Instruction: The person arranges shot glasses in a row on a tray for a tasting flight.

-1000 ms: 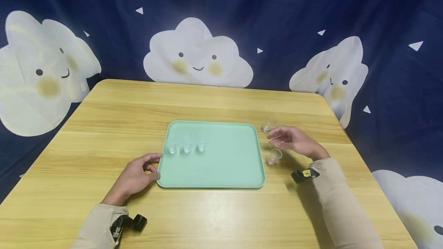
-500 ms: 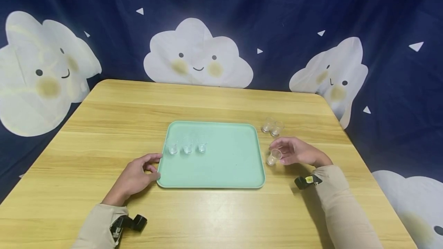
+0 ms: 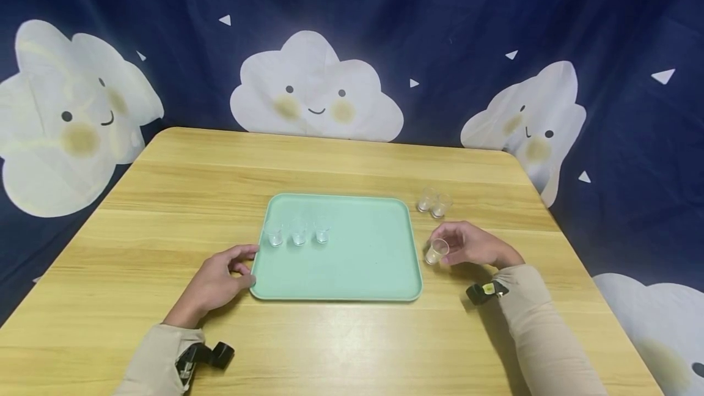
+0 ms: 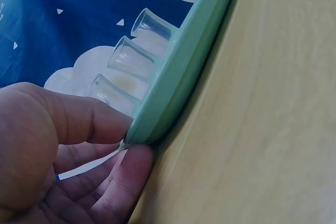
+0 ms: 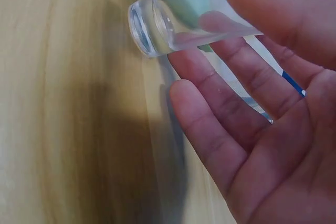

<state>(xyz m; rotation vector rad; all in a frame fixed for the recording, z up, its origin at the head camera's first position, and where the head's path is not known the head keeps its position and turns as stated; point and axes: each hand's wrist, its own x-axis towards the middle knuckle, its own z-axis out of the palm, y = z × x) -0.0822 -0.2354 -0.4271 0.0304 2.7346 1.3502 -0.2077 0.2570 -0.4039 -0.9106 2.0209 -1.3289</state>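
Note:
My right hand pinches a small clear shot glass between thumb and fingers, just off the tray's right side. In the right wrist view the glass's thick base points toward the wooden table, and the little finger lies away from it. At the left rim of the pale green tray, my left hand grips the edge with thumb and fingers. Three clear shot glasses stand upright in a row on the tray's left half: a left one, a middle one and a right one.
Two more clear shot glasses, one close beside another, stand on the table beyond the tray's upper right corner. The wooden table reaches back to a dark blue curtain with printed clouds.
My right hand has come down toward me from near the two back glasses and taken hold of the nearer shot glass. The left hand and the tray have stayed put.

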